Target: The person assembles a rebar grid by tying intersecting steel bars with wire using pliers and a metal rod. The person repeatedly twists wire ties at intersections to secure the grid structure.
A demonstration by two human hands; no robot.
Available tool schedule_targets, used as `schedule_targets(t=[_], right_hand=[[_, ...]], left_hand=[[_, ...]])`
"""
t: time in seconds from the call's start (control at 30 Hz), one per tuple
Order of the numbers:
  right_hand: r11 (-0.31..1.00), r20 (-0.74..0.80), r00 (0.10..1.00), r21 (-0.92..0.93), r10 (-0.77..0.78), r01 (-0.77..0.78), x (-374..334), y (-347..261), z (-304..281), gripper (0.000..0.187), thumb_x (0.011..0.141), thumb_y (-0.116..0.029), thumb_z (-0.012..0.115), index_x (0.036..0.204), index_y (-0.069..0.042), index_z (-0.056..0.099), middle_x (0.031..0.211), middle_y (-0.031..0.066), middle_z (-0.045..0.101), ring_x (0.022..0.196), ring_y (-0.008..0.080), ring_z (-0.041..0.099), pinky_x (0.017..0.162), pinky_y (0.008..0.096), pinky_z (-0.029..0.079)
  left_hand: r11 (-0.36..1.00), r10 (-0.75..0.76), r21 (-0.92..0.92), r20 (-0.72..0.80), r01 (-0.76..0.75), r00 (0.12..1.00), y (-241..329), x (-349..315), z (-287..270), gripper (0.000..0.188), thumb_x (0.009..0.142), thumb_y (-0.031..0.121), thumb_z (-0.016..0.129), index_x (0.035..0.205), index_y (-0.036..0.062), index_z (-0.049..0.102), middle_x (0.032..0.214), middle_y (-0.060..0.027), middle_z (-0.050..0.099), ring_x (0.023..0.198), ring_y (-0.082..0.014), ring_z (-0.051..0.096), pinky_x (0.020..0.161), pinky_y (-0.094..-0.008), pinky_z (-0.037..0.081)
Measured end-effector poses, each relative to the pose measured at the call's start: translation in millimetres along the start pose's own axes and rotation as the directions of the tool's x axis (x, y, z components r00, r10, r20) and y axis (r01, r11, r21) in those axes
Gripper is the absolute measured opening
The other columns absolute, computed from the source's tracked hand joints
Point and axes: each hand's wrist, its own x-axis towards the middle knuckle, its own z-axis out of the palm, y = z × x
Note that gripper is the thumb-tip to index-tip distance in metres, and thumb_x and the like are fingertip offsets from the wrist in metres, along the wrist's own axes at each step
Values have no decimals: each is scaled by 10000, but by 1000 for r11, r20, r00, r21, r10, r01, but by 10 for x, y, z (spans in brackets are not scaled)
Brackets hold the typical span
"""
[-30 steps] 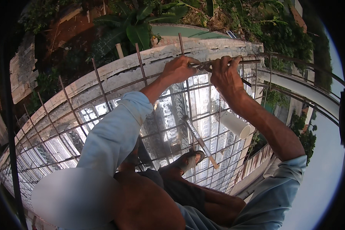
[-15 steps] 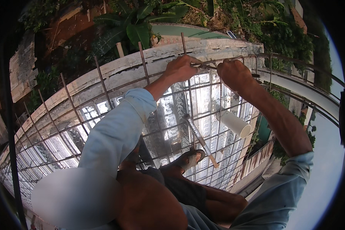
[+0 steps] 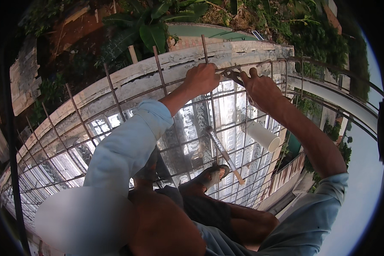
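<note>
From my head view, my left hand (image 3: 202, 79) is closed around an upright rebar (image 3: 210, 85) where it crosses the top horizontal bar (image 3: 260, 65); my right hand (image 3: 260, 87) sits just beside it, fingers curled at that same joint, though I cannot tell what they pinch. The horizontal bar runs left to right along the concrete edge (image 3: 166, 68), and behind my hands the mesh (image 3: 115, 141) spreads over an open drop, with a rod (image 3: 224, 153) and white pipe (image 3: 262, 135) lying on it.

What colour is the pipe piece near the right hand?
White pipe piece, best seen in the head view.
</note>
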Motion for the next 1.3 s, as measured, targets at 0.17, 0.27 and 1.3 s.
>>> schedule_targets(t=[0.17, 0.27, 1.3], right_hand=[[896, -158, 983, -444, -89, 10, -206, -206, -70, 149, 816, -72, 675, 900, 50, 671, 929, 192, 627, 836, 273, 698, 614, 369, 595], [963, -95, 995, -263, 39, -63, -211, -129, 101, 161, 851, -57, 635, 964, 53, 667, 916, 215, 651, 816, 298, 707, 632, 387, 598], [997, -262, 962, -13, 73, -80, -384, 109, 487, 455, 879, -136, 622, 1288, 42, 532, 870, 231, 676, 747, 375, 710, 663, 471, 583]], left_hand=[[999, -4, 45, 35, 3, 999, -24, 43, -15, 425, 915, 331, 655, 1150, -22, 687, 1083, -279, 688, 1065, -413, 665, 937, -489, 504], [993, 80, -108, 227, -56, 971, -155, 177, -101, 406, 934, 325, 621, 1130, -25, 686, 1070, -286, 685, 1057, -416, 665, 926, -494, 504], [999, -23, 36, -50, 25, 998, 55, -24, 47, 300, 883, 271, 651, 986, -8, 684, 1014, -263, 700, 990, -423, 683, 870, -517, 527]])
